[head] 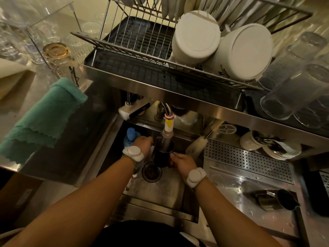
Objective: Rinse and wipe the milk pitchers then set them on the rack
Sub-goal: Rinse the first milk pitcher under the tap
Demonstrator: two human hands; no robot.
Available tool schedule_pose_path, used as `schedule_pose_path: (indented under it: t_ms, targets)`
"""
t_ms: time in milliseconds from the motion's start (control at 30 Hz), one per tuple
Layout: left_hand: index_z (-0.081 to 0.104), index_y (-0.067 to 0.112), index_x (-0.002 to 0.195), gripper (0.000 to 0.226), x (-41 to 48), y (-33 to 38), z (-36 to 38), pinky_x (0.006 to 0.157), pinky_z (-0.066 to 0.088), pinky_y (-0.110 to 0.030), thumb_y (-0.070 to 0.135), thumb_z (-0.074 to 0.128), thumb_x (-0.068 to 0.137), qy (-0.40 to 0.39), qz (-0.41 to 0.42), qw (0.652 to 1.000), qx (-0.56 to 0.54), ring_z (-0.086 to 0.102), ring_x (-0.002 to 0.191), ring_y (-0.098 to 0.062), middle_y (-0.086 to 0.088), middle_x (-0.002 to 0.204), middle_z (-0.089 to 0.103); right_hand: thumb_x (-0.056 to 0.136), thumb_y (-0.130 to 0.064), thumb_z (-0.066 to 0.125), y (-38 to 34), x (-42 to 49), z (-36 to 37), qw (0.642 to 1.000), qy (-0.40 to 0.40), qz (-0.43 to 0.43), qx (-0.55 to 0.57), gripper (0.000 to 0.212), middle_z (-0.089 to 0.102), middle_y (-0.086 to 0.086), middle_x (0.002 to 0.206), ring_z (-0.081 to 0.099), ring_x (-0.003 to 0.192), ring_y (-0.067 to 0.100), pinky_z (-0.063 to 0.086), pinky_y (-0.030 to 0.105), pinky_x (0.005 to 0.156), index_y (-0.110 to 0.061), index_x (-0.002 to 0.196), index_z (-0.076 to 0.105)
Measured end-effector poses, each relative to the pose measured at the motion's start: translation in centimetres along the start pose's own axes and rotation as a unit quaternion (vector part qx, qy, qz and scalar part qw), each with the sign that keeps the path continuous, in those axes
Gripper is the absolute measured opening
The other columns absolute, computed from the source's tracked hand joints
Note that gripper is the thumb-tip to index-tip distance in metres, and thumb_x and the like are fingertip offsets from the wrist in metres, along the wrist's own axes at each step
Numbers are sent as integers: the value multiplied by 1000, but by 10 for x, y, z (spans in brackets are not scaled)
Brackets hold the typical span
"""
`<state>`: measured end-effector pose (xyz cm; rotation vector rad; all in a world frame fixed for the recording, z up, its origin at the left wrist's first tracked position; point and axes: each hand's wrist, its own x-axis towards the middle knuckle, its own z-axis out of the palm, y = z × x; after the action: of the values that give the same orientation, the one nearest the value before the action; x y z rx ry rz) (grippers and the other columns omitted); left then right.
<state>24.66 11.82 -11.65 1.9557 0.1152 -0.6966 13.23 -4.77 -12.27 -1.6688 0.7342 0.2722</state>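
Note:
A dark steel milk pitcher (162, 155) stands upright in the sink (160, 186) right under the faucet nozzle (168, 130), with water running into it. My right hand (181, 162) grips its right side. My left hand (143, 144) is at its left rim, fingers curled against it. A second steel pitcher (274, 199) lies on its side on the wet counter at the right. The wire dish rack (135, 41) stands on the shelf above the sink, holding white pots on its right half.
A teal cloth (46, 118) hangs over the counter edge at left. A blue brush (130, 135) and a white bottle brush (197, 146) sit by the sink. A perforated drain tray (249, 161) lies right of the sink. Glasses (293, 82) are stacked at far right.

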Motion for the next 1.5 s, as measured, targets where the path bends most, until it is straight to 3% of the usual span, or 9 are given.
schedule_pose_path:
  t_ms: [233,333,533,733,933,1100,1300,1400,1500]
  targets:
    - [61,12,81,10,-8,17,-1,81,47,-37,12,54,89,47,7,999,1,56,85,-28,-13,90,61,100,-36,55,-16,2,0,998,17,11,-67,43,74,16,79,70,79,28,55,37,81,-12,69,70]
    - [62,-1,83,13,-10,22,-2,72,40,-30,2,52,90,69,20,997,-13,53,82,-25,-17,83,57,102,-33,53,-21,4,4,999,26,41,5,47,74,29,92,70,90,43,57,49,91,1,76,72]
    - [63,4,96,16,-15,27,-8,71,48,-33,15,52,94,93,30,993,71,62,84,-28,-14,90,65,106,-26,46,-26,5,11,994,32,77,64,37,73,27,89,69,74,30,59,47,82,-7,80,65]
    - [55,25,100,14,-14,29,-15,76,56,-35,27,56,87,109,70,985,112,64,85,-24,-4,94,64,109,-24,34,-17,2,18,910,50,206,357,35,62,14,79,60,74,27,50,42,64,-3,92,57]
    - [52,14,112,43,-10,37,-26,91,47,-44,35,61,76,245,101,952,152,41,119,-35,-14,125,50,105,-18,43,-20,6,25,833,48,225,503,21,59,12,84,59,87,27,53,38,79,-3,106,58]
    - [41,3,132,73,-7,48,-33,100,43,-49,31,70,71,304,83,936,159,32,128,-38,-18,141,35,107,-18,38,-21,6,32,787,-16,254,562,23,55,30,135,49,138,36,54,25,53,-2,103,54]
    - [35,3,144,77,-1,57,-38,113,33,-50,25,67,78,291,101,943,128,22,141,-36,-14,154,23,106,-13,42,-15,5,30,773,-4,266,576,27,69,25,74,60,111,38,49,35,89,3,89,56]
    - [37,3,145,72,-2,61,-40,115,31,-48,21,65,81,280,109,945,129,21,143,-34,-13,156,22,106,-11,40,-13,4,29,755,7,266,600,27,68,23,62,60,96,41,54,33,70,4,90,55]
    - [39,2,144,69,-2,64,-40,117,28,-47,19,64,82,272,121,948,112,22,143,-34,-12,156,24,107,-14,39,-15,7,29,739,28,271,616,31,63,30,125,48,135,41,54,29,43,3,127,56]
